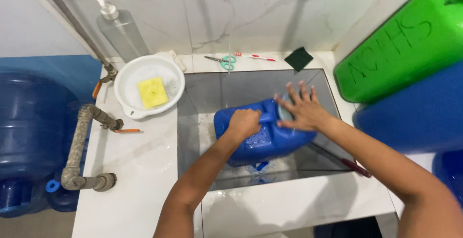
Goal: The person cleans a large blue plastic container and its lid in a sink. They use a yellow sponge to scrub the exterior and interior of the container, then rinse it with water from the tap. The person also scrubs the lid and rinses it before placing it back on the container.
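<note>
Both forearms extended forward, left hand (244, 123) fisted, right hand (300, 108) flat, fingers spread

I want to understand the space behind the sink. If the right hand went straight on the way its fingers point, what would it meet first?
The right hand lies flat on the blue jug, fingers toward the back wall. It would probably pass over the sink's far rim first, near the dark scouring pad; depth is unclear.

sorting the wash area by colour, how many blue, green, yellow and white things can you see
Blue: 3 – plastic jerry can gripped by the left hand with the right hand flat on it, large water bottle, big container at right
Green: 2 – big plastic container, dark scouring pad
Yellow: 1 – sponge
White: 1 – round bowl
Total: 7
</note>
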